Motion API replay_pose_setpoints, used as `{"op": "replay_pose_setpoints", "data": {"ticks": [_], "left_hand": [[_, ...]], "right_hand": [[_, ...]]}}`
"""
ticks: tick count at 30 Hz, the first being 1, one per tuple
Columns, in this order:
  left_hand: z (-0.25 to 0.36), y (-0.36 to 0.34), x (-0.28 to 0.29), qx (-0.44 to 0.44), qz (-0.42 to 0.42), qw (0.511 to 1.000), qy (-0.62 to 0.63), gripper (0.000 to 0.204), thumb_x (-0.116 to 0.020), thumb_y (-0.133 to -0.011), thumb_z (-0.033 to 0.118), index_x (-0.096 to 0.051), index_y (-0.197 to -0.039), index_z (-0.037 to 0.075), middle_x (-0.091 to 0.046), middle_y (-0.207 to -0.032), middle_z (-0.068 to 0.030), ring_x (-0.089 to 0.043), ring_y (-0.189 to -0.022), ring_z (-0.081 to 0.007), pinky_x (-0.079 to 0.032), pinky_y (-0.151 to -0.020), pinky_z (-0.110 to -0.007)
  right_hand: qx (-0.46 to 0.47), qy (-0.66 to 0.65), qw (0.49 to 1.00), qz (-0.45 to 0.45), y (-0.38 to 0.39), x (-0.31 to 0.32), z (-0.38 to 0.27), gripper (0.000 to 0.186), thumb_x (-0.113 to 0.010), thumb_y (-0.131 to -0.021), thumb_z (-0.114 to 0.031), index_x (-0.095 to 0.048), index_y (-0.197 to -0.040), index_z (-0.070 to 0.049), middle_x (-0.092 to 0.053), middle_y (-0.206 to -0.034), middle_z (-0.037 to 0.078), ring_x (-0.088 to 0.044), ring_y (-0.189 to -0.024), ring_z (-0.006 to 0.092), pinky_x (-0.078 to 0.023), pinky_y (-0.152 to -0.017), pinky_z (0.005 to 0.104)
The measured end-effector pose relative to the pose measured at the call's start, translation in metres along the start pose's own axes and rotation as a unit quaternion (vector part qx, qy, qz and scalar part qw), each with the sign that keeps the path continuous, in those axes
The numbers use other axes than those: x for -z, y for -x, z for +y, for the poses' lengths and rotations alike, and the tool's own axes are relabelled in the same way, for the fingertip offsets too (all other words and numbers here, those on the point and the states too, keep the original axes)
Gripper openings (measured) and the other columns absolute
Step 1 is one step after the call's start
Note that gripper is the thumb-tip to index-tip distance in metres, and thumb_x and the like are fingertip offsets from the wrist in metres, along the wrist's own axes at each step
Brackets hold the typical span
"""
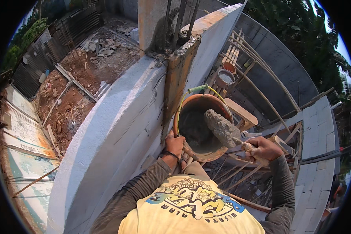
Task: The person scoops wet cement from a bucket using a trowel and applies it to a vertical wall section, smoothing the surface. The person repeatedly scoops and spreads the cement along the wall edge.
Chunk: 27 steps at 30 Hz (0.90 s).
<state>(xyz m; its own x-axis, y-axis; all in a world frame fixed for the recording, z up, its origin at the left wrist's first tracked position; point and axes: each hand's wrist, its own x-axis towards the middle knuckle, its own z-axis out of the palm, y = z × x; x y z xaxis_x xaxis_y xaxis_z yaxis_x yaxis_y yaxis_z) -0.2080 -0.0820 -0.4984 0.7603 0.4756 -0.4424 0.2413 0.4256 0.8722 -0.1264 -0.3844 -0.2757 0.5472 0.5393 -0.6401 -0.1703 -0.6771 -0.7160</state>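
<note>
My left hand [174,145] is closed on the near left rim of an orange-brown bucket [202,156]. Wet grey mortar [194,130] lies inside it, and its yellow-green wire handle with a green grip [197,89] rests toward the far side. In my right hand [264,149] is the handle of a trowel [233,139]. Thick mortar [218,124] coats its blade, which is over the bucket's right side. The bucket stands close to the right face of a pale block wall [117,128]; what supports its underside is hidden.
Steel bars [179,25] rise from a column gap beside a mortar-stained wooden board [176,84]. Bamboo poles [261,91], a wooden plank [241,111] and other buckets [225,78] lie to the right. Rubble and red soil [72,105] spread below, left of the wall.
</note>
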Motion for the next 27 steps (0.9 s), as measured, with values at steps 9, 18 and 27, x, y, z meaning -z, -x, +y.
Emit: {"op": "replay_pose_setpoints", "data": {"ticks": [9, 18, 27], "left_hand": [[-0.019, 0.01, 0.01, -0.054, -0.002, 0.998, 0.037, 0.03, -0.061, -0.072, -0.002, -0.061, -0.102, -0.003, -0.056, -0.076, -0.0039, -0.054, -0.066, -0.0135, -0.047, -0.059, -0.031], [-0.062, 0.025, -0.007, -0.028, -0.022, 0.998, 0.046, 0.022, -0.066, -0.073, 0.004, -0.06, -0.094, -0.002, -0.055, -0.069, -0.0052, -0.055, -0.063, -0.0179, -0.046, -0.059, -0.035], [-0.031, 0.035, 0.028, -0.017, -0.019, 1.0, 0.003, 0.043, -0.063, -0.069, 0.0, -0.061, -0.112, -0.001, -0.058, -0.075, -0.0066, -0.056, -0.067, -0.0176, -0.046, -0.06, -0.033]], "right_hand": [[-0.001, 0.087, 0.991, 0.102, 0.077, 0.062, -0.259, 0.034, -0.073, -0.077, -0.008, -0.063, -0.104, 0.011, -0.064, -0.067, 0.013, -0.065, -0.051, 0.0176, -0.058, -0.047, 0.0327], [-0.077, 0.646, 0.733, 0.2, -0.022, -0.029, -0.46, 0.033, -0.064, -0.087, -0.021, -0.063, -0.086, 0.012, -0.065, -0.068, 0.02, -0.067, -0.052, 0.0263, -0.059, -0.046, 0.0404], [0.005, 0.474, 0.852, 0.222, 0.054, 0.015, -0.285, 0.021, -0.062, -0.092, -0.021, -0.065, -0.089, -0.001, -0.06, -0.062, 0.006, -0.058, -0.047, 0.0111, -0.05, -0.046, 0.0299]]}}
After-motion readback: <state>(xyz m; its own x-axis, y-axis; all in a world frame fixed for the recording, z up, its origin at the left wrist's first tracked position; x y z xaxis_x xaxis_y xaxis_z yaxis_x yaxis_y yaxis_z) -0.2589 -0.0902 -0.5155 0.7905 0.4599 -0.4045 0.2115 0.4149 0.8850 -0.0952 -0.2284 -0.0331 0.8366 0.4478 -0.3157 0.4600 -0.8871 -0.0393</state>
